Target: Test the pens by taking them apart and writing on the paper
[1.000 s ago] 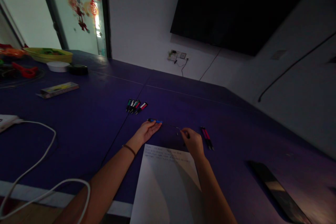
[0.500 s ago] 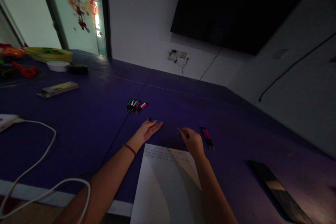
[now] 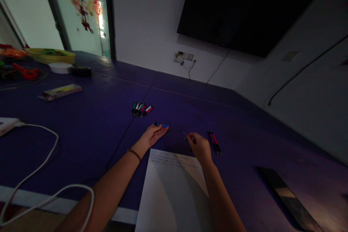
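Observation:
My left hand [image 3: 152, 136] is closed on a blue pen barrel [image 3: 162, 125], which lies across the fingers with one end pointing right. To its right, my right hand [image 3: 199, 145] pinches a thin pen refill [image 3: 181, 131] that points toward the barrel, apart from it. A tiny piece near the right fingertips is too small to name. Below both hands lies a white sheet of paper [image 3: 174, 192] with handwriting at its top. Two pink-and-black pens [image 3: 215, 143] rest just right of my right hand. Several pens [image 3: 140, 109] in green, white and red lie beyond my left hand.
A black phone [image 3: 288, 195] lies at the right. On the left are a white cable [image 3: 56, 141], a flat pen box [image 3: 62, 92], a white bowl [image 3: 60, 67], a yellow basket [image 3: 51, 58] and orange-red scissors handles [image 3: 27, 72]. A large screen [image 3: 244, 11] hangs on the wall.

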The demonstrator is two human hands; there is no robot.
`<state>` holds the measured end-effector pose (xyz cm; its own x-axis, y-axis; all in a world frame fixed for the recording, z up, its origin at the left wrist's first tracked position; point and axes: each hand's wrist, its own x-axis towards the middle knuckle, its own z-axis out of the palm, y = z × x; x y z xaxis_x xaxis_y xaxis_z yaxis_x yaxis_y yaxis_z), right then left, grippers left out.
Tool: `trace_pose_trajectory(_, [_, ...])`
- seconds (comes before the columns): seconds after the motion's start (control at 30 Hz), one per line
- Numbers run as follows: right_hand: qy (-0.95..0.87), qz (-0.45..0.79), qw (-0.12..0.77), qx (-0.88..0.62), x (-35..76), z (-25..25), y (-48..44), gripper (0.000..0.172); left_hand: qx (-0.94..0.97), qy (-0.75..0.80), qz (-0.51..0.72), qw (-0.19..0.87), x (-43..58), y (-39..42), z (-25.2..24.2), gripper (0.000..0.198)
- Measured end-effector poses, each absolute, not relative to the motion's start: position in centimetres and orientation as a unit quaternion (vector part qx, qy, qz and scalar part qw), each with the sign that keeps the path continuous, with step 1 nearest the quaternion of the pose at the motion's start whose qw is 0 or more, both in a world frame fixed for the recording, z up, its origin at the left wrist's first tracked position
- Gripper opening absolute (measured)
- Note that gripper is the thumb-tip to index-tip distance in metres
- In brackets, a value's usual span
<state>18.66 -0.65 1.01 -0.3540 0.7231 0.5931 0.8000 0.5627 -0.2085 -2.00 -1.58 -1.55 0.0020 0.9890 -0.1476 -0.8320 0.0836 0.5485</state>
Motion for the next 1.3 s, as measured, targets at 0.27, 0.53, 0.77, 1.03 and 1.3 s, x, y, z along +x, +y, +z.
trace_pose_trajectory(0.27, [-0.82, -0.064, 0.33, -0.462, 18.7, 0.9, -0.7, 0.025, 0.158, 0.254, 0.655, 0.694, -2.1, -1.5, -1.6, 0.009])
trace_pose_trajectory(0.53, [-0.824, -0.076, 0.316, -0.465, 18.6, 1.1, -0.8, 0.023, 0.167, 0.249, 0.654, 0.695, -2.0, -1.4, -1.9, 0.008])
trace_pose_trajectory(0.77, [-0.838, -0.075, 0.288, -0.457, 18.5, 0.7, -0.7, 0.02, 0.206, 0.271, 0.635, 0.693, -1.7, -1.9, -1.3, 0.005])
trace_pose_trajectory(1.03, [-0.852, -0.087, 0.221, -0.467, 18.0, 1.0, -1.2, 0.02, 0.249, 0.294, 0.61, 0.692, -1.5, -2.2, -1.1, 0.003])
trace_pose_trajectory(1.3, [-0.868, -0.08, 0.196, -0.45, 17.2, 1.1, -1.6, 0.019, 0.286, 0.302, 0.57, 0.709, -1.0, -2.6, -1.1, 0.007])
